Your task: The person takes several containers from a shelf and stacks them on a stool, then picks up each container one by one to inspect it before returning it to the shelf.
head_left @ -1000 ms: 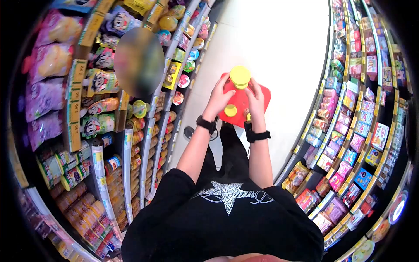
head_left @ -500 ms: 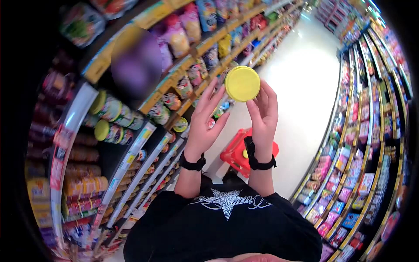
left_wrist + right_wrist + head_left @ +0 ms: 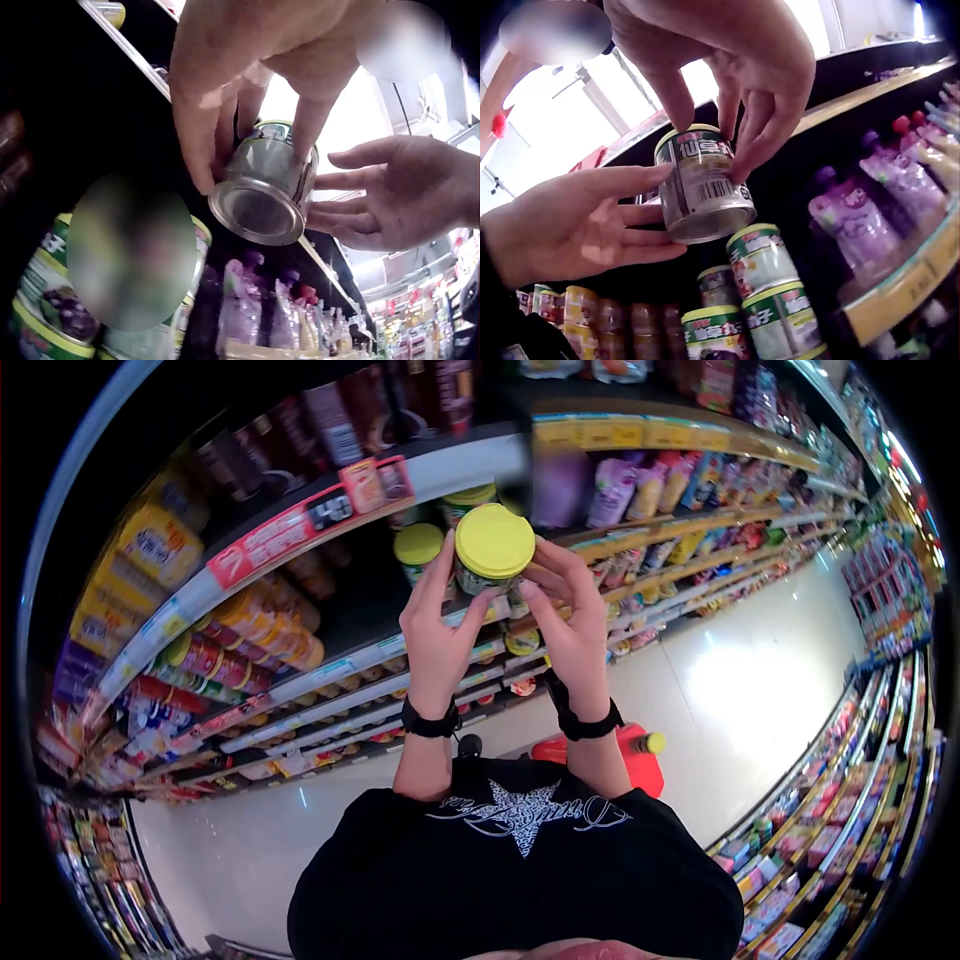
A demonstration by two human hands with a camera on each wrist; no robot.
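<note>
The hands and the can have gone up from over the red basket (image 3: 640, 765) to the high shelf (image 3: 300, 530). The basket now sits low on the floor, mostly hidden behind the right arm. The shelf is dark inside, so its back is hard to see. A blurry patch in the left wrist view hides part of the cans standing there.

The left hand (image 3: 437, 635) holds the can (image 3: 493, 550) between its thumb and long straight fingers. The right hand (image 3: 572, 630) pinches it near the top with bent fingertips. The can is up in the air between both hands, just in front of the shelf and above a row of cans like it (image 3: 761, 259).

It is round and short. Only the head view shows its flat yellow lid. Only the left wrist view shows its shiny metal bottom. Only the right wrist view shows the green and white label with a bar code, and soft purple pouches (image 3: 870, 225) on the shelf beside it.
</note>
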